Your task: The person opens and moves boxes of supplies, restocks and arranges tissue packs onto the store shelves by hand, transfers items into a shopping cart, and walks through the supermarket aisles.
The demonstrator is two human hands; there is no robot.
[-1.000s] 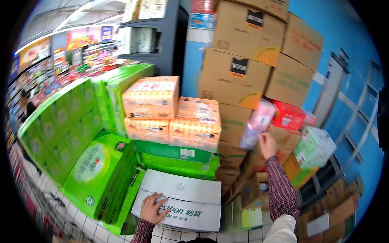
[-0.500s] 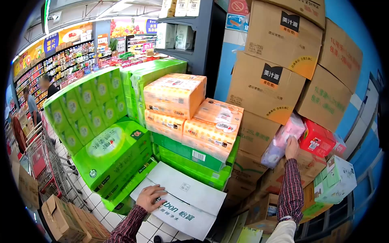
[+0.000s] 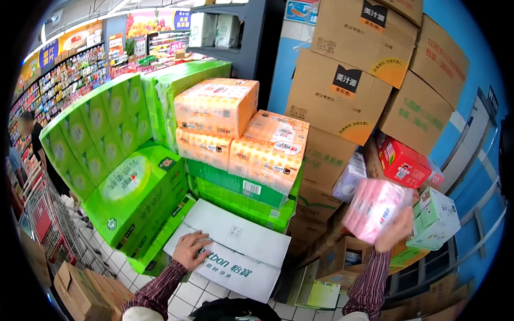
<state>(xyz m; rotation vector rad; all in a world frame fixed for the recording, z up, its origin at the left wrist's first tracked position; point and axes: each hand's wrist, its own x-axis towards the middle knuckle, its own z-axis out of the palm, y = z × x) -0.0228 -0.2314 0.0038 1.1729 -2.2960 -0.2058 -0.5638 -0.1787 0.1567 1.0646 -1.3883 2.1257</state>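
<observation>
Carton [image 3: 235, 254] lettered 怡寶 lies under the loosely spread left hand [image 3: 191, 250], right hand [image 3: 397, 231] gripping a pink pack [image 3: 372, 208]

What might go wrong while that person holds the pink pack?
The pink pack might slip, since only the right hand grips it. It could also bump the pale green box, which appears close by. And the purple pack, sitting tilted beside the stacked cartons, might slide if knocked.
</observation>
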